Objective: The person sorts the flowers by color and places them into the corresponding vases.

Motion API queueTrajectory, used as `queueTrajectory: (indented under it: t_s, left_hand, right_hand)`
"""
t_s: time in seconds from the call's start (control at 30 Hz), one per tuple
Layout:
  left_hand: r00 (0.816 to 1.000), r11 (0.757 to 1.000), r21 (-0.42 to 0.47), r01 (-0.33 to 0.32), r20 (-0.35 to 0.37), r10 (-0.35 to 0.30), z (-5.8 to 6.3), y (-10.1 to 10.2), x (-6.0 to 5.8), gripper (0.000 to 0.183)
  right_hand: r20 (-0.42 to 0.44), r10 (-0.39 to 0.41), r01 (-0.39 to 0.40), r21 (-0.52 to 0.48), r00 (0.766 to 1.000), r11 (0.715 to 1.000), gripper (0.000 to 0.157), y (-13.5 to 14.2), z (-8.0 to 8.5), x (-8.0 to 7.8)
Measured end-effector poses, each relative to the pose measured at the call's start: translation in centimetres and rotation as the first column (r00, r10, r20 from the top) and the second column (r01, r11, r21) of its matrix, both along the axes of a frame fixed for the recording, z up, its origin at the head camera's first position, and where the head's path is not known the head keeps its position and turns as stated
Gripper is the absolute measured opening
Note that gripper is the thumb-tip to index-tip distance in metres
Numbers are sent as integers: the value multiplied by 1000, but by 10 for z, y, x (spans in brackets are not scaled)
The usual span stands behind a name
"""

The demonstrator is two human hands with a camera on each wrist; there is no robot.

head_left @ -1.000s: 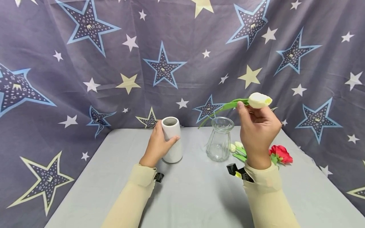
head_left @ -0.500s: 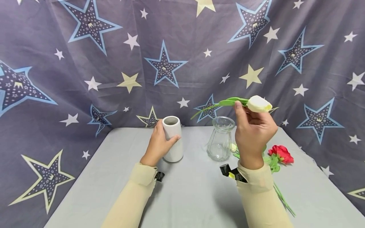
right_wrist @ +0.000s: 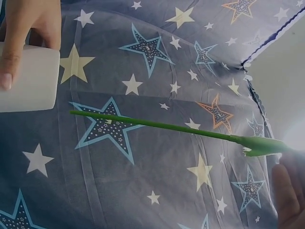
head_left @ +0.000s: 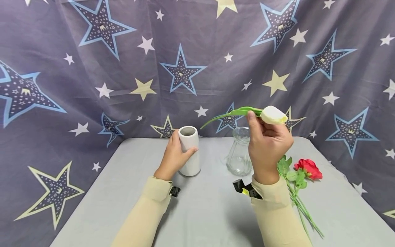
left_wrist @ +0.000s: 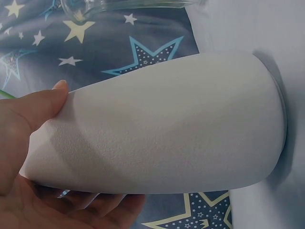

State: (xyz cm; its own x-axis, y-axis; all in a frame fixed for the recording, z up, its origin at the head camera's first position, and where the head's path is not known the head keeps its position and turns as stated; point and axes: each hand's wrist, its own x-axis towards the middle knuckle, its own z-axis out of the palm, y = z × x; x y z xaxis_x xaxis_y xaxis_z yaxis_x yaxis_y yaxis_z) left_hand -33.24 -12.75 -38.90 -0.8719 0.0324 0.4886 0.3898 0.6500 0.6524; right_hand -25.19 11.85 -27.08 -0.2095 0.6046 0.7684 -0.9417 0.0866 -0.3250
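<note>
My left hand grips a white cylindrical vase round its upper side, the thumb across the front. The vase stands upright on the table with its mouth uncovered. In the left wrist view the vase fills the middle, and thumb and fingers wrap its rim end. Held up in the air, a white tulip is pinched just below its bloom by my right hand. Its green stem points left, the tip above and right of the vase mouth, apart from it. The right wrist view shows the bare stem reaching towards the vase.
A clear glass vase stands behind my right hand, partly hidden by it. Right of my right wrist, a red flower with green leaves and long stems lies on the grey table. A star-patterned cloth hangs behind the table.
My right hand has moved left with the tulip, bringing the stem tip near the white vase. More of the red flower's stems now show. The left hand keeps its grip on the vase.
</note>
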Motion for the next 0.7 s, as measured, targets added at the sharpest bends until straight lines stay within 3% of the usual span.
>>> queueTrajectory:
  t_s: [0.2, 0.43, 0.7]
  left_hand:
    - [1000, 1000, -7, -12, -7, 12, 0, -1, -2, 93]
    - [1000, 1000, -6, -6, -5, 6, 0, -1, -2, 91]
    - [1000, 1000, -18, -17, -1, 17, -2, 1, -2, 92]
  right_hand:
    - [-35, 24, -24, 5, 999, 1000, 16, -1, 3, 1]
    - [-13, 26, -25, 21, 1000, 999, 16, -3, 1, 2]
    - [-20, 97, -96, 30, 995, 995, 14, -8, -2, 0]
